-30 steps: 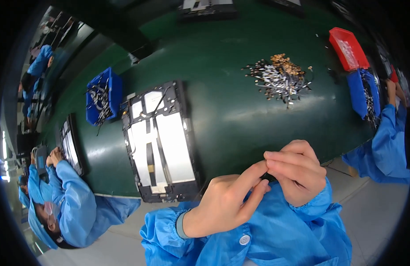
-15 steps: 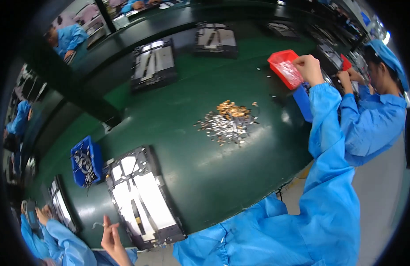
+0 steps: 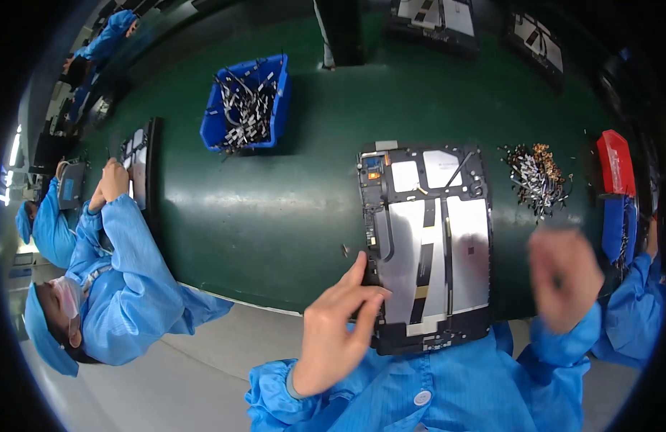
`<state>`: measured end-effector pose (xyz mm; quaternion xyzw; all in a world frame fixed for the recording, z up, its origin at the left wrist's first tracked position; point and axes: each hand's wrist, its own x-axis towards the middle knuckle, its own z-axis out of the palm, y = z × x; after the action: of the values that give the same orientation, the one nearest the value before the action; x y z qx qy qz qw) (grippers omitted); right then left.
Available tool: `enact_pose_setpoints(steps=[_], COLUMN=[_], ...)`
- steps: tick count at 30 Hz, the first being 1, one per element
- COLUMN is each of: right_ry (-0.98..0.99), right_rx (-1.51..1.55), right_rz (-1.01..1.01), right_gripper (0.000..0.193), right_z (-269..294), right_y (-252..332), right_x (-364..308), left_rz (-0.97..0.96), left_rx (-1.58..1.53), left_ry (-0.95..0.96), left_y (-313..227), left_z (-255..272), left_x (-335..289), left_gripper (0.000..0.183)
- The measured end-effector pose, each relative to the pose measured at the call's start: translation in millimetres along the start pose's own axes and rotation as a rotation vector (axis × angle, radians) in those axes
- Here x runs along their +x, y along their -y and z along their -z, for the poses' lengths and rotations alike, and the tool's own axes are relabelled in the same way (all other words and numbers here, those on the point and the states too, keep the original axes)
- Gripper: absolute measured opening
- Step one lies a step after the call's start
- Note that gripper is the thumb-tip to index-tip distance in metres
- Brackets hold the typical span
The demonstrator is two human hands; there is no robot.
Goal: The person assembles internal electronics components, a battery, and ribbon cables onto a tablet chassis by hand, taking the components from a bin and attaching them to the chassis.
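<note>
In front of me lies an opened tablet (image 3: 401, 234), its silver battery panels, dark frame and flat ribbon strips exposed. My left hand (image 3: 333, 327) is at its lower left edge with the index finger stretched out and the thumb apart; the fingertips reach the frame. Just beyond the index fingertip is a tiny dark piece (image 3: 345, 250), too small to name. My right hand (image 3: 565, 281) is in the air right of the tablet, smeared by motion, so its fingers cannot be read. Beyond it lies a pile of small silver and gold-coloured parts (image 3: 538, 178).
A blue bin (image 3: 281, 108) full of short cables stands at the back left. At the far right are a red bin (image 3: 615, 162) and another blue bin (image 3: 618, 230). More opened tablets (image 3: 437, 21) lie farther back. A co-worker (image 3: 131, 281) sits at the left; another sleeve (image 3: 635, 309) shows right.
The view has swung left. My right hand has left the red bin and come back toward the tablet. My left hand has moved from below the tablet's corner to its left edge.
</note>
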<state>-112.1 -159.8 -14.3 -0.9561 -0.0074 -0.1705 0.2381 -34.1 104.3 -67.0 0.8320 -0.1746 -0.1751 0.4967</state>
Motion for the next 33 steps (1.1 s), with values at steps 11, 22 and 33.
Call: enact_pose_setpoints(steps=[11, 22, 33], right_ry=[0.195, 0.348, 0.335], right_rx=[0.383, 0.442, 0.416], right_rz=[0.277, -0.294, -0.216], right_gripper=[0.031, 0.020, 0.021], right_z=[-78.7, -92.9, -99.7], right_y=[44.2, 42.1, 42.0], right_x=[29.0, 47.0, 48.0], left_rz=[-0.232, -0.464, -0.623], left_rx=[0.202, 0.531, 0.619], left_ry=[0.045, -0.133, -0.140], left_y=[-30.8, 15.5, 32.0], left_z=[3.9, 14.6, 0.1], left_x=[-14.3, -3.3, 12.2], left_gripper=[0.027, 0.024, 0.018])
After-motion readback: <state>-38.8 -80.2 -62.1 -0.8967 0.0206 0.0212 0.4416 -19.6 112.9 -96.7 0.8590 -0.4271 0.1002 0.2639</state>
